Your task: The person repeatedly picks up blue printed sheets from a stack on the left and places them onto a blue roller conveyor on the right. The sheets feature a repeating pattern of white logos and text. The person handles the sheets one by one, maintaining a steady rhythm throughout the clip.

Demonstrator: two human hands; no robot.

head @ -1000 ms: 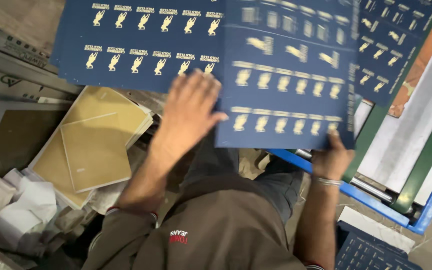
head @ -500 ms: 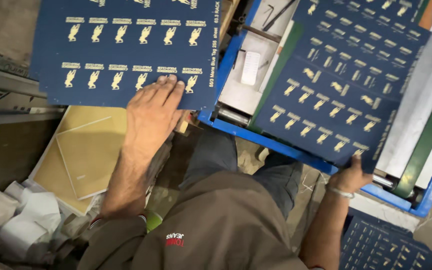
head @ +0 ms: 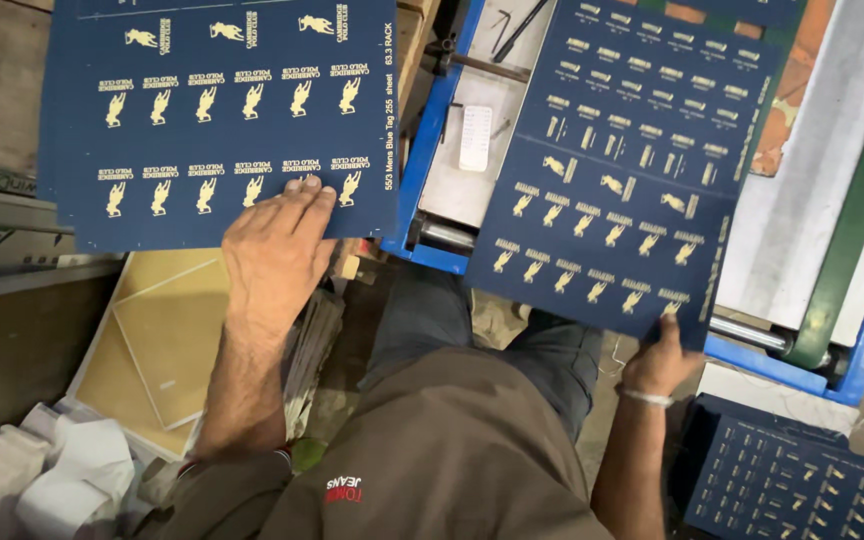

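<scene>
yellow boards [head: 167,335], crumpled white paper [head: 57,480]

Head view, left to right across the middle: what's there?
Stack of blue printed sheets with left hand on it → blue machine frame → blue sheet held by right hand → green belt.

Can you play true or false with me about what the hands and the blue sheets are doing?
1. The left hand lies flat on the near edge of a stack of dark blue printed sheets. True.
2. The right hand holds a yellow sheet. False: it pinches the near corner of a single dark blue printed sheet.
3. That single sheet lies over a machine with a blue frame. True.
4. The prints on the sheets are red. False: they are gold-coloured.
5. More dark blue sheets lie low down beside the right arm. True.
</scene>
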